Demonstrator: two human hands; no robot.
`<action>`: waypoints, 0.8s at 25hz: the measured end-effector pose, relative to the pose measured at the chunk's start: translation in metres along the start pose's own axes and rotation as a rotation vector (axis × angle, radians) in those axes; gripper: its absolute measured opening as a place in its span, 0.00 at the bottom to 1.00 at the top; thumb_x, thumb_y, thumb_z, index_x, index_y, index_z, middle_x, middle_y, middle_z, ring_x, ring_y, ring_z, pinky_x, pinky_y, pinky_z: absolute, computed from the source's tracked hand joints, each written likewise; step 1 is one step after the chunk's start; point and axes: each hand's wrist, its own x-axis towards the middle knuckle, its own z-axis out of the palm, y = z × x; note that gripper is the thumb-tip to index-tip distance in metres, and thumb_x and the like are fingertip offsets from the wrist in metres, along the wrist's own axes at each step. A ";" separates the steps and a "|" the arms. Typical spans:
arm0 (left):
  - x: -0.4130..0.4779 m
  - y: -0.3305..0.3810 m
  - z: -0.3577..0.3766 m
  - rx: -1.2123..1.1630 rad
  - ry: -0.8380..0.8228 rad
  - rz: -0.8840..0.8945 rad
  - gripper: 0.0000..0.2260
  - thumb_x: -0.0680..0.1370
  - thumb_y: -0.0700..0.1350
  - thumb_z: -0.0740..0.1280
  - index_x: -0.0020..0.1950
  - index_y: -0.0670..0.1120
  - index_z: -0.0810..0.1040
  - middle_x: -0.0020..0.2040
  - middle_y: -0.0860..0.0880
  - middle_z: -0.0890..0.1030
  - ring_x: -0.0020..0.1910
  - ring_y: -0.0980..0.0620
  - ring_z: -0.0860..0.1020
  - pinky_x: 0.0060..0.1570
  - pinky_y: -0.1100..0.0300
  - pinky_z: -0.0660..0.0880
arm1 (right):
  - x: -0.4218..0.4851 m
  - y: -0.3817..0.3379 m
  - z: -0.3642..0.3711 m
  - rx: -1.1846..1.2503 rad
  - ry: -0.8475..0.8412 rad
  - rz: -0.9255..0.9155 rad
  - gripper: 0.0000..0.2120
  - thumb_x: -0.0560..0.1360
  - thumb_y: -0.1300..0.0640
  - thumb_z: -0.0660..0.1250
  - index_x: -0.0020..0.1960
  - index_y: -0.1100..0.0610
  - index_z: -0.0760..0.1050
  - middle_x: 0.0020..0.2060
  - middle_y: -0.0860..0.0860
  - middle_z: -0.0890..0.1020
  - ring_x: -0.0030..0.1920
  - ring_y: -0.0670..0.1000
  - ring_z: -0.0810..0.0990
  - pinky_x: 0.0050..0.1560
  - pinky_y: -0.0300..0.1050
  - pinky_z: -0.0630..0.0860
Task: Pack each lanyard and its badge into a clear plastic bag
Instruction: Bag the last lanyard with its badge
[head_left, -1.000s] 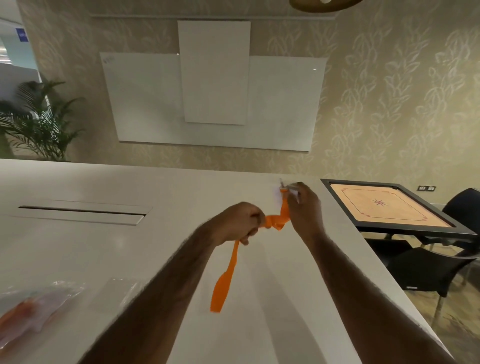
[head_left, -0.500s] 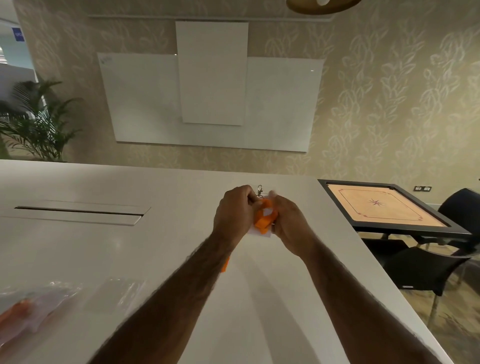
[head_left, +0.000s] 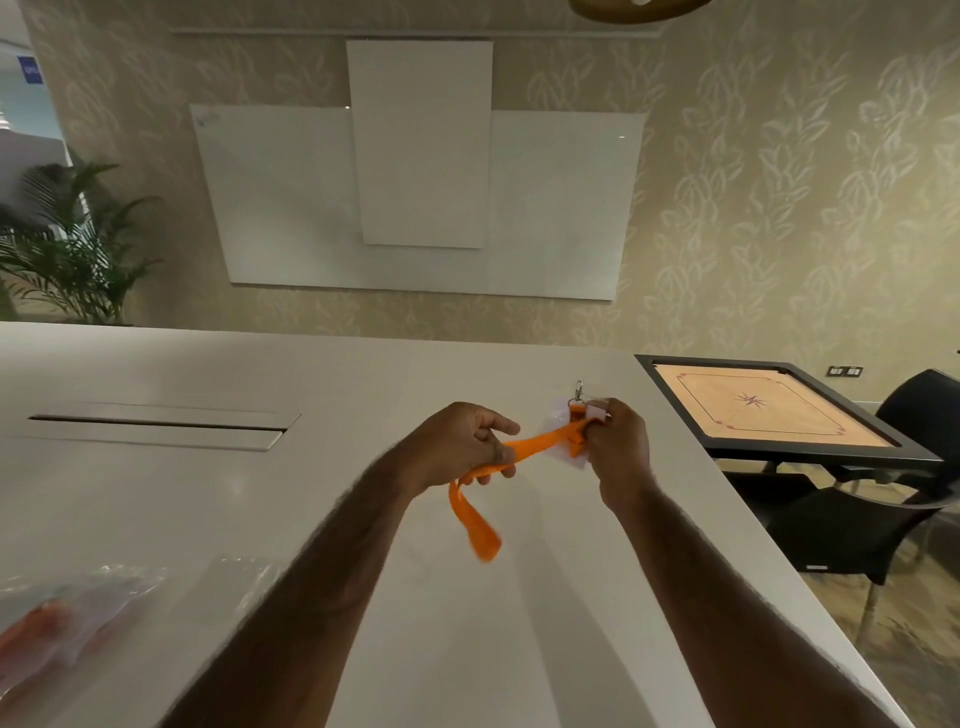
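hands have pulled apart since 0.5 s ago: they were bunched together round the orange bundle, now the lanyard (head_left: 543, 440) runs taut between them. our left hand (head_left: 460, 449) has its fingers curled round the strap, index finger sticking out. the loose tail hangs below it, blurred, above the table (head_left: 156, 493); we can't tell if it touches. our right hand (head_left: 621, 449) pinches the badge (head_left: 560, 413) with the strap's clip end against it. the metal clip (head_left: 578, 391) pokes up just above the fingers. 1 flat clear bag (head_left: 236, 574) lies on the table to the near left, well apart from both hands. 1 filled bag (head_left: 67, 618) with something orange inside sits at the left edge, blurred.
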 end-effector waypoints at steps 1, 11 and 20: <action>0.002 0.002 0.001 0.030 0.021 0.018 0.07 0.79 0.44 0.70 0.56 0.47 0.82 0.42 0.51 0.87 0.35 0.57 0.83 0.37 0.65 0.78 | -0.002 0.002 0.002 -0.038 -0.009 -0.026 0.15 0.72 0.70 0.61 0.50 0.58 0.84 0.43 0.54 0.86 0.47 0.56 0.84 0.49 0.53 0.82; 0.034 -0.001 0.037 0.355 0.454 0.147 0.06 0.77 0.49 0.70 0.48 0.50 0.86 0.42 0.52 0.85 0.40 0.53 0.82 0.41 0.59 0.79 | -0.029 -0.014 0.025 0.191 -0.428 -0.016 0.11 0.75 0.68 0.62 0.51 0.61 0.81 0.47 0.64 0.83 0.46 0.63 0.82 0.52 0.67 0.80; 0.037 -0.015 0.046 0.239 0.663 0.198 0.13 0.76 0.53 0.73 0.48 0.50 0.71 0.45 0.53 0.75 0.43 0.54 0.76 0.39 0.64 0.72 | -0.017 -0.010 0.021 0.248 -0.310 -0.053 0.11 0.78 0.68 0.64 0.56 0.61 0.81 0.48 0.60 0.85 0.49 0.62 0.85 0.49 0.57 0.84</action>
